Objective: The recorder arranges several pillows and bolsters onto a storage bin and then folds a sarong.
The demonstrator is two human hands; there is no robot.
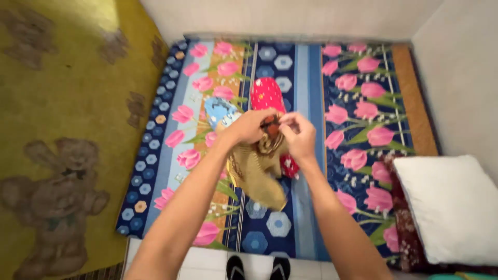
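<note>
Both hands, left hand point(248, 127) and right hand point(296, 134), pinch the top of a hanging mustard-brown patterned cloth point(259, 173), unfolded yet, above the floral blue mattress point(311, 78).

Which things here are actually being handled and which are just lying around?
In hand: tan cloth, held up by left hand and right hand.

Lying about: red bundle, blue bundle, white pillow, yellow bear blanket, sandals.

matt tan cloth point(259, 171), printed cotton bedsheet point(306, 83)
</note>
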